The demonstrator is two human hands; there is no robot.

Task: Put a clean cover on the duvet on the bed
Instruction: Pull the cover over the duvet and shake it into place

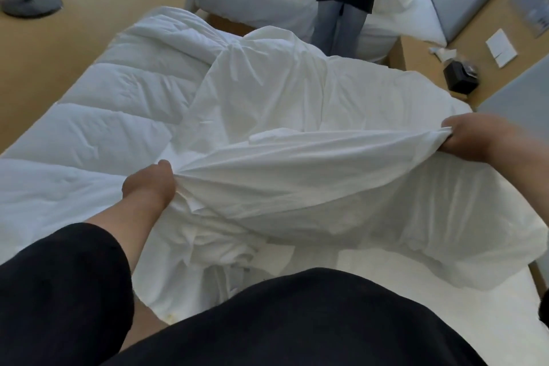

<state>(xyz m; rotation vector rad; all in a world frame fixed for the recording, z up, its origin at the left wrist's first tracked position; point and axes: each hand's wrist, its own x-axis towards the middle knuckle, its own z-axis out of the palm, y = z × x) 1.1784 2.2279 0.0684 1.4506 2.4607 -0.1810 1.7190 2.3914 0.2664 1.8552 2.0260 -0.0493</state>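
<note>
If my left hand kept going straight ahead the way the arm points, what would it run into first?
Most likely the duvet cover that the left hand already grips: bunched cloth lies directly ahead. Beyond it is the quilted duvet, though depth is hard to judge.

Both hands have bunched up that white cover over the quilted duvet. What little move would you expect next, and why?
Probably a pull of the cover further leftward over the duvet. The left hand and right hand each grip a bunched edge, with the cloth stretched between them, and much of the quilted duvet lies bare to the left.
</note>
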